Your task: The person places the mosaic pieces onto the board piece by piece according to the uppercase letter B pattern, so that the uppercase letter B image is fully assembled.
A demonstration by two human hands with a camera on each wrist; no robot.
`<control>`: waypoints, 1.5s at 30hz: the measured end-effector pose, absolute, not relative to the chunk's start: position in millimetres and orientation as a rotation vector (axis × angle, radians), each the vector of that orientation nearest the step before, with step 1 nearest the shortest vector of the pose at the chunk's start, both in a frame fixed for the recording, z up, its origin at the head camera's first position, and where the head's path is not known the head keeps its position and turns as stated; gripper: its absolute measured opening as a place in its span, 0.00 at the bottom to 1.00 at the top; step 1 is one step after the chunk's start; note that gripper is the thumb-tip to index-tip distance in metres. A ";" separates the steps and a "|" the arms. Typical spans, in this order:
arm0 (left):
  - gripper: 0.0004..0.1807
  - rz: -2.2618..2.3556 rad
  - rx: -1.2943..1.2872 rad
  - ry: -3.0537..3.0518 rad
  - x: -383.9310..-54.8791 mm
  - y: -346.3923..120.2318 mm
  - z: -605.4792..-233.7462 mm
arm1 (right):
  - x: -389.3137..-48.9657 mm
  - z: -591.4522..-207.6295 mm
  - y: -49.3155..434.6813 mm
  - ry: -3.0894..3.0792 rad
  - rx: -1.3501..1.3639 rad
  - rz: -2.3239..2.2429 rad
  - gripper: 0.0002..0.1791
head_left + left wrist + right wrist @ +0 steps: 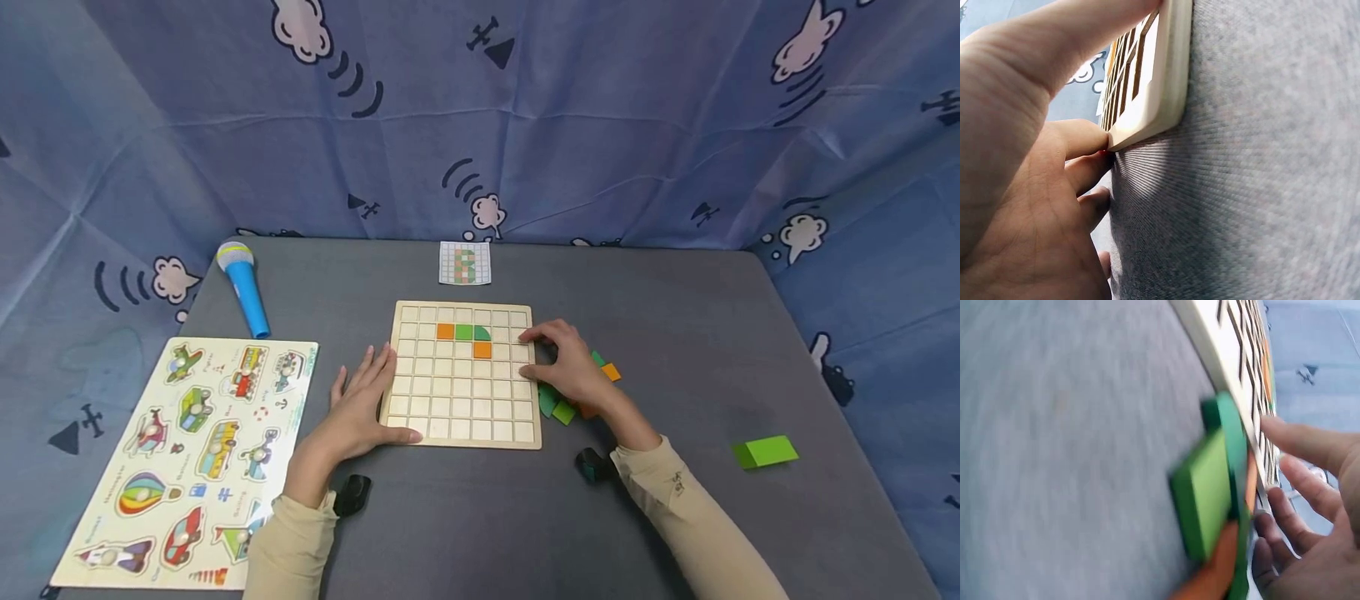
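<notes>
A square wooden grid board lies flat on the table. In its upper cells sit an orange square, a light green square and a dark green rounded piece, with another orange square below the last. My left hand rests along the board's left edge, fingers extended and thumb on the near corner. The right hand touches the right edge with thumb and forefinger; no piece shows in it. Loose green and orange pieces lie under and beside it, among them a light green block.
A card with a coloured grid pattern lies behind the board. At the left are a blue toy microphone and a vehicle picture puzzle. A bright green block lies far right. Patterned cloth hangs behind the table.
</notes>
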State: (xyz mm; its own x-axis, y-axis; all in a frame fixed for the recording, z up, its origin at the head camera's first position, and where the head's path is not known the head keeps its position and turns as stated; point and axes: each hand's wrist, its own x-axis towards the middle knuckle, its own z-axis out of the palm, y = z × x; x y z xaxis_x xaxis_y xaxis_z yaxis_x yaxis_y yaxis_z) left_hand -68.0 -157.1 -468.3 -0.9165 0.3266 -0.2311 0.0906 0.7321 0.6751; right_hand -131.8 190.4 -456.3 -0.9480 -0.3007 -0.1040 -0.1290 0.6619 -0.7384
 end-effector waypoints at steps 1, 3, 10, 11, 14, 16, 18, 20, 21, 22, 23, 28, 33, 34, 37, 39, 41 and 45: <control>0.73 0.991 0.324 2.600 -67.8 -157.2 -467.6 | -131.3 -454.8 194.0 2.646 -0.353 -1.139 0.27; 0.72 0.996 0.327 2.600 -67.4 -157.5 -466.5 | -130.1 -451.8 200.7 2.620 -0.367 -1.103 0.32; 0.73 0.998 0.333 2.601 -67.6 -157.1 -468.6 | -122.9 -443.4 217.7 2.554 -0.389 -0.985 0.43; 0.73 0.996 0.334 2.601 -67.7 -156.9 -469.0 | -121.5 -442.8 219.1 2.555 -0.393 -0.970 0.44; 0.73 0.992 0.330 2.600 -67.7 -156.7 -469.7 | -118.2 -442.1 221.6 2.572 -0.400 -0.920 0.44; 0.73 0.986 0.328 2.599 -67.8 -156.8 -469.9 | -117.1 -442.5 222.0 2.580 -0.404 -0.911 0.41; 0.74 0.981 0.325 2.596 -67.7 -157.1 -469.9 | -117.5 -444.1 222.3 2.592 -0.406 -0.913 0.35; 0.74 0.972 0.323 2.594 -67.7 -157.5 -470.3 | -118.4 -445.8 222.8 2.605 -0.402 -0.917 0.28; 0.73 0.967 0.323 2.595 -67.7 -157.7 -470.6 | -119.2 -447.4 223.3 2.609 -0.389 -0.926 0.26; 0.73 0.962 0.322 2.594 -67.7 -157.9 -470.9 | -119.8 -448.2 224.0 2.612 -0.378 -0.937 0.23; 0.73 0.962 0.323 2.592 -67.6 -158.1 -471.0 | -120.5 -449.4 224.7 2.617 -0.365 -0.945 0.21; 0.73 0.968 0.326 2.590 -67.4 -157.8 -470.5 | -122.4 -452.5 227.9 2.627 -0.313 -1.011 0.17; 0.74 0.973 0.330 2.598 -67.3 -156.8 -469.6 | -122.1 -454.8 229.2 2.652 -0.293 -1.016 0.15; 0.73 0.971 0.329 2.599 -67.4 -156.8 -469.8 | -121.8 -455.0 229.0 2.661 -0.293 -1.014 0.14; 0.73 0.967 0.324 2.594 -67.5 -156.5 -469.9 | -119.4 -455.7 228.4 2.688 -0.296 -1.010 0.14; 0.73 0.966 0.321 2.590 -67.5 -156.5 -470.0 | -117.5 -456.8 227.7 2.704 -0.305 -1.004 0.16; 0.73 0.968 0.321 2.588 -67.5 -156.3 -469.5 | -115.7 -458.3 227.2 2.718 -0.314 -1.002 0.18; 0.73 0.971 0.319 2.588 -67.5 -156.2 -468.8 | -113.9 -460.6 226.4 2.740 -0.344 -1.026 0.15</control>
